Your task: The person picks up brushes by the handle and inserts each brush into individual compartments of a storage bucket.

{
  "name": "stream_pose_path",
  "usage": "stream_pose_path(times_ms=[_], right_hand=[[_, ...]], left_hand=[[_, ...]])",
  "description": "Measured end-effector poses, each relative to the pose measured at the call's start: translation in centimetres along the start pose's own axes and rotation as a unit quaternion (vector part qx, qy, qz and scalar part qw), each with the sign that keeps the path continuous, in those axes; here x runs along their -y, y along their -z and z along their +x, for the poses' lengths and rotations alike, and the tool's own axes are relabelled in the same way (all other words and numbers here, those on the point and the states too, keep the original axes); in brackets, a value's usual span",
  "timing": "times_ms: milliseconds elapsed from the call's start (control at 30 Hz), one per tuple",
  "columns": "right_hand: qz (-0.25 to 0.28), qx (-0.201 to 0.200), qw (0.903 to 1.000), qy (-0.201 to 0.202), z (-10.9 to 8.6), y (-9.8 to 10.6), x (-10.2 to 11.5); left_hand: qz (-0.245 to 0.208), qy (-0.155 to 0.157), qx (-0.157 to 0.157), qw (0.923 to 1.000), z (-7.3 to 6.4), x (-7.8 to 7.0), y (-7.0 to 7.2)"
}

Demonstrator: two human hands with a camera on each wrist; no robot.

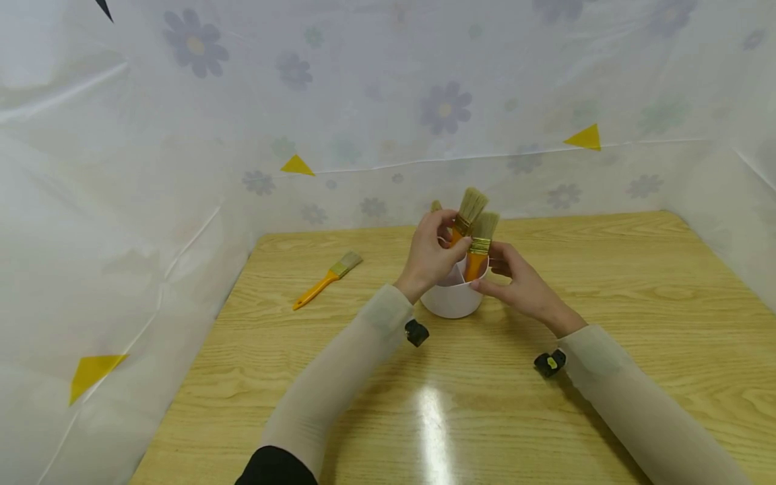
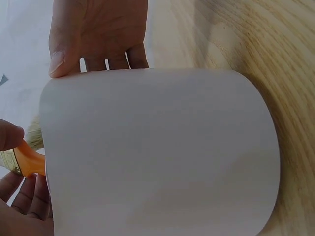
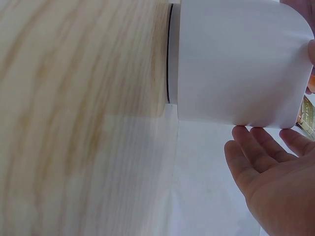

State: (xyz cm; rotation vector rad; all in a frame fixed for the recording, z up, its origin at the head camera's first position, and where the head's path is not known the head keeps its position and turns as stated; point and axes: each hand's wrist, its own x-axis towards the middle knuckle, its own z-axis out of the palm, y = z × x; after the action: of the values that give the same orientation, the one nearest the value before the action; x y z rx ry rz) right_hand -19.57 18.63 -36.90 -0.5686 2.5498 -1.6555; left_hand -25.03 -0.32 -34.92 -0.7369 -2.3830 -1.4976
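A white divided holder (image 1: 452,302) stands upright on the table. Above its opening, my left hand (image 1: 427,257) pinches a paintbrush (image 1: 470,207) near its metal band, bristles up; the orange handle points down into the holder. A second paintbrush (image 1: 481,244) leans in the front right compartment. Behind my left fingers shows the tip of another brush (image 1: 436,205), mostly hidden. My right hand (image 1: 524,289) holds the holder from the right, thumb at the near rim and fingers (image 3: 258,147) along its side wall.
Another paintbrush (image 1: 327,281) with a yellow-orange handle lies on the wooden table (image 1: 485,417), left of the holder. White flowered sheeting (image 1: 364,121) with yellow triangles hangs behind the table and along its sides.
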Motion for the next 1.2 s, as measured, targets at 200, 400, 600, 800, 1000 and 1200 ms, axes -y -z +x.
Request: stream_pose_path(times_ms=[200,400,600,800,1000,1200], right_hand=[[0.0,0.002,1.0,-0.004,-0.1,0.0,0.2],[-0.002,0.003,0.9999,-0.014,0.1,0.0,-0.4],[-0.006,-0.005,0.9999,-0.011,0.8,0.0,-3.1],[-0.009,-0.005,1.0,0.002,0.9,-0.1,-3.8],[-0.006,-0.007,1.0,-0.004,0.8,0.0,-3.7],[-0.007,-0.004,1.0,-0.001,0.9,0.0,-3.7]], left_hand=[[0.004,-0.009,-0.001,1.0,-0.1,0.1,-0.1],[0.012,-0.027,-0.004,0.9995,-0.1,0.4,-0.1],[0.026,-0.03,-0.012,0.9991,-0.2,0.5,-0.2],[0.035,-0.022,-0.018,0.999,-0.3,0.6,-0.3],[0.048,-0.017,-0.019,0.9985,-0.4,0.6,-0.4],[0.067,-0.019,-0.018,0.9974,-0.4,0.7,-0.4]])
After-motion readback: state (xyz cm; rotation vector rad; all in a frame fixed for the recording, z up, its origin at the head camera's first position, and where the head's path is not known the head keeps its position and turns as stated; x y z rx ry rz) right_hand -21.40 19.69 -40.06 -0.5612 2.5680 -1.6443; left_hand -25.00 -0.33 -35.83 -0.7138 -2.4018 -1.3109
